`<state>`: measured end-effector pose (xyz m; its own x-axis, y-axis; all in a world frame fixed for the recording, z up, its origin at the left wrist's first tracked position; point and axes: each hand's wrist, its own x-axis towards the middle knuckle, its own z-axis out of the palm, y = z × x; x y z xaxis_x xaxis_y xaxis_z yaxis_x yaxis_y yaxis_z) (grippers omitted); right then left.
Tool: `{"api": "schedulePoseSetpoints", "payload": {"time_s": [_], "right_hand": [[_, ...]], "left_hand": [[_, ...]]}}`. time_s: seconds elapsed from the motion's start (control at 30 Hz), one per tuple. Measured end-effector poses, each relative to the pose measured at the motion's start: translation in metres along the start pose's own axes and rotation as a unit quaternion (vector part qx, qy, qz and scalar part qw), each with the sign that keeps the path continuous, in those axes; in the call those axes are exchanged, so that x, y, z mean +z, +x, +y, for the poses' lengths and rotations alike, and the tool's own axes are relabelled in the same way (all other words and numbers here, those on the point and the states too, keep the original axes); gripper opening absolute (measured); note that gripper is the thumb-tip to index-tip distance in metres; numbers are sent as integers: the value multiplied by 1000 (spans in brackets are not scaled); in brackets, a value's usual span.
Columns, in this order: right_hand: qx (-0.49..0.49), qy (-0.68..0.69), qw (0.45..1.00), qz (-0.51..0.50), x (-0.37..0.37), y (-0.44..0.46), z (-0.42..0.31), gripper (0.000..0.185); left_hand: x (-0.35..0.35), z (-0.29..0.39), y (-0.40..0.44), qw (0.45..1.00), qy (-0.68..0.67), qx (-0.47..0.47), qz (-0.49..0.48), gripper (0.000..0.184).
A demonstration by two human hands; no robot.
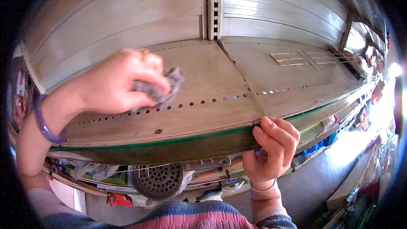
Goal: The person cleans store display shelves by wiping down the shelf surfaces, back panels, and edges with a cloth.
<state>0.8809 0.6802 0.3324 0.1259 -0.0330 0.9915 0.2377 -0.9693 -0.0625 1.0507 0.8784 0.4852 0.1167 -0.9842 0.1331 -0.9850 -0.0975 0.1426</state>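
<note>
A crumpled grey cloth [173, 85] is bunched under the fingers of my left hand [127, 82], which presses it onto the metal shelf [203, 74]. The cloth lies close to the row of round holes along the shelf's front part. My right hand [275, 144] is closed around the shelf's front edge, near the seam between two shelf panels, with fingertips on top. A green strip [186, 138] runs along that edge. Part of the right hand's grip is hidden under the shelf lip.
A slotted upright [215, 8] stands between the back panels. On the right panel lies a thin wire rack [296, 58]. Below, a lower shelf holds a dark perforated round pan [159, 181] and several packed goods. A red item [119, 199] hangs beneath; more goods lie at right.
</note>
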Motion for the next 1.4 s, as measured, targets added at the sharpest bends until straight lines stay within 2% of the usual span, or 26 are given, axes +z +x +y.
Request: {"api": "schedulePoseSetpoints", "payload": {"time_s": [0.07,0.1,0.17,0.23,0.37,0.43,0.53,0.57,0.63,0.7,0.73,0.77,0.83,0.9,0.93,0.97,1.03,1.13,1.17,1.23,1.27,1.3,1.4], "right_hand": [[3,-3,1000,-2,-1,0,-2,33],[3,-4,1000,2,-2,-1,0,31],[4,-2,1000,14,0,-3,1,30],[1,8,1000,23,2,-5,4,30],[-4,9,1000,-8,-3,0,2,34],[-3,8,1000,-1,-1,1,1,34],[-8,7,1000,0,-1,1,0,33],[-7,5,1000,3,-1,1,-1,33],[-10,5,1000,-3,-2,2,1,33],[-4,4,1000,-4,-3,1,0,33],[-2,4,1000,-6,-3,1,-1,33],[0,4,1000,-3,-2,2,-2,33],[-3,7,1000,8,1,1,0,34],[-1,4,1000,4,0,1,-1,34],[3,4,1000,2,-1,1,-2,34],[9,5,1000,-1,-1,1,-3,34],[9,5,1000,2,1,1,-2,33],[14,8,1000,-2,-1,0,-2,32],[12,10,1000,-1,-1,1,-2,32],[18,10,1000,9,2,1,-3,32],[20,12,1000,7,2,0,-4,33],[19,5,1000,5,2,-1,-5,33],[-7,6,1000,20,2,-6,5,32]], "left_hand": [[19,1,33,989,30,124,72,25],[31,5,56,976,-12,184,113,23],[39,26,80,964,-63,230,115,22],[34,22,74,969,-44,218,110,19],[10,-24,11,995,58,44,69,21],[16,-47,5,996,-41,-57,58,21],[29,-2,56,988,-81,106,81,21],[33,11,72,972,-84,195,99,22],[31,17,84,966,-37,231,108,22],[29,-2,80,987,37,123,99,20],[28,-24,75,983,99,85,133,19],[26,-46,70,988,78,-25,130,20],[28,-49,71,987,96,4,132,20],[35,-23,84,984,48,89,144,21],[35,-4,88,986,-12,117,120,21],[43,1,93,967,-29,202,151,20],[38,-4,91,972,-39,194,130,19],[23,-64,69,980,153,-43,119,19],[19,-65,66,981,143,-79,103,19],[29,-63,78,985,118,-1,127,21],[30,-43,88,990,91,24,106,23],[38,-33,100,983,32,115,140,21],[43,15,86,977,-40,180,109,20]]}}
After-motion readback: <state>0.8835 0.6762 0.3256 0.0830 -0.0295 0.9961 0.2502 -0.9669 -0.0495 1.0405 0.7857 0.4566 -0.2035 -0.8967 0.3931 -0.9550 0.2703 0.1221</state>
